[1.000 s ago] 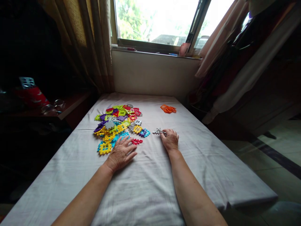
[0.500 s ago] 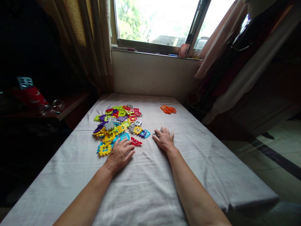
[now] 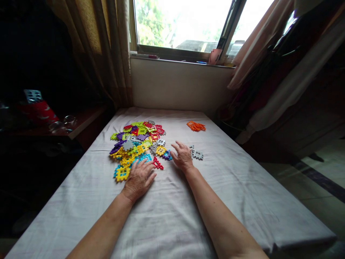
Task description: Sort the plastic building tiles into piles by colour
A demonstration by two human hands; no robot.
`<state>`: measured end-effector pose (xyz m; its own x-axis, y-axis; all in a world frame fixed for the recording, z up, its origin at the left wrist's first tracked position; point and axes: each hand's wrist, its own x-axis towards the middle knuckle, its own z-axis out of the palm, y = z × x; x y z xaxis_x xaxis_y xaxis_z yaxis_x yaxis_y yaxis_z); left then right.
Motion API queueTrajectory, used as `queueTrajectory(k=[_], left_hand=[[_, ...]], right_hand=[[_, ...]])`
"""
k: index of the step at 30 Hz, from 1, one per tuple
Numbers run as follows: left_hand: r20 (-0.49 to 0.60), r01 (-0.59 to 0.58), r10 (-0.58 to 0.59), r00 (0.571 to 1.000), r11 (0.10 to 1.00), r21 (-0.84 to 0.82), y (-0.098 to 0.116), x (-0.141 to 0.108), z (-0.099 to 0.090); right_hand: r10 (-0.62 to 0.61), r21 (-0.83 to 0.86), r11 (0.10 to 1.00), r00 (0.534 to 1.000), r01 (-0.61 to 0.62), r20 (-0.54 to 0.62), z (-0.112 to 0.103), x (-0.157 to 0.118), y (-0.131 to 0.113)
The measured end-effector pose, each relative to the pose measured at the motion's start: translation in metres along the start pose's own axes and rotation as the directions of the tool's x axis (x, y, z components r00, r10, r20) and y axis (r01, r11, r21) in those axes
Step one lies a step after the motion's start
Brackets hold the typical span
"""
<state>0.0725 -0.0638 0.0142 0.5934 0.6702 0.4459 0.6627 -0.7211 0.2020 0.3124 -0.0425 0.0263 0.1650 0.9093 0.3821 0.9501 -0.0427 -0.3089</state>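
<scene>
Plastic pieces (image 3: pixel 140 137) are on your cloth-covered desk (image 3: pixel 167 219), most in one mixed-colour pile left of centre. Your left hand (image 3: pixel 139 178) is palm down at the pile's near right edge, fingers slightly apart, fingertips by the blue pieces (image 3: pixel 146 157). Can't tell if it touches them. Your right hand (image 3: pixel 182 156) has fingers apart, no grip visible, between the pile and the gray pieces (image 3: pixel 198 155), fingers pointing toward the pile. Orange pieces (image 3: pixel 196 126) are bunched at the far right, well apart from the pile. Gray ones lie flat just right of your right hand. One red triangular piece (image 3: pixel 157 163) sits between your hands, nearer the left.
</scene>
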Motion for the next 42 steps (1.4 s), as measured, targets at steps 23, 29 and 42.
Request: queueTrajectory(k=[23, 29, 42], left_hand=[[-0.024, 0.053, -0.053, 0.998, 0.999, 0.004, 0.001, -0.001, -0.004], [-0.047, 0.069, -0.069, 0.996, 0.998, -0.007, -0.004, -0.001, -0.004], [-0.034, 0.064, -0.065, 0.997, 0.997, -0.04, -0.006, -0.001, -0.003]], right_hand=[[-0.068, 0.178, 0.983, 0.993, 0.05, 0.097, 0.002, -0.002, -0.054], [-0.023, -0.039, 0.999, 0.977, 0.032, 0.214, 0.008, 0.029, -0.078], [-0.013, 0.11, 0.994, 0.99, -0.002, 0.138, 0.024, 0.02, -0.065]])
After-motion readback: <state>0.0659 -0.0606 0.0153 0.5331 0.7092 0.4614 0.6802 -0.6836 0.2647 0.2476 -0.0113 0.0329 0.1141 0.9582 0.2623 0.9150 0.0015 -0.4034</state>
